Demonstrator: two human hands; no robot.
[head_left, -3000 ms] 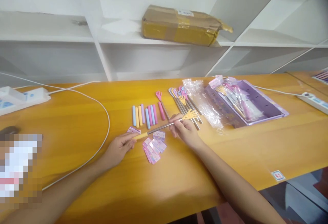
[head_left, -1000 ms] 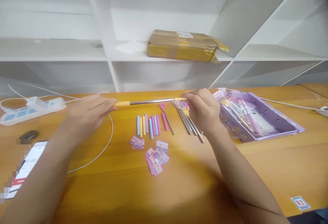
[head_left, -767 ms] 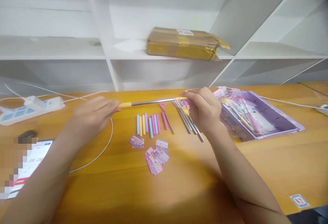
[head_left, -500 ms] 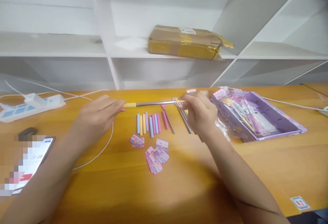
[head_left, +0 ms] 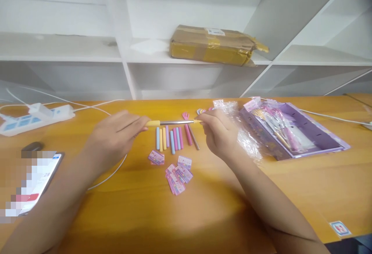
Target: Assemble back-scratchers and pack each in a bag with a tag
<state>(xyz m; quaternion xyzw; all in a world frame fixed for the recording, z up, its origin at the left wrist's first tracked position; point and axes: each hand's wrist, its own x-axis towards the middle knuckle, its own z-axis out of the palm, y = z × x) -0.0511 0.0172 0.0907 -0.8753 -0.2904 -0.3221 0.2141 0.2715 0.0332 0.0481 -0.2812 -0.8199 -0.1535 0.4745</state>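
Observation:
Between my two hands a back scratcher with a metal rod (head_left: 176,122) is held level above the table. My left hand (head_left: 119,134) is closed around its yellow handle end. With pinched fingers, my right hand (head_left: 222,132) grips the yellow far end, whose tip is mostly hidden. Just below lie several pastel handle sleeves (head_left: 172,141) in blue, yellow, purple and pink. A pink hand-shaped back scratcher head (head_left: 185,115) tops a thin rod beside them. More striped heads (head_left: 200,111) show partly behind my right hand.
Small printed cards (head_left: 177,180) lie nearer me. At right are clear plastic wrappers (head_left: 250,145) and a purple box (head_left: 328,141) with bagged scratchers. A phone (head_left: 43,188), a power strip (head_left: 58,114) and cables are at left. A taped carton (head_left: 215,47) sits on the shelf.
My hands have come closer together, so less of the metal rod shows between them. The back scratcher sits slightly lower, and the view has shifted a little.

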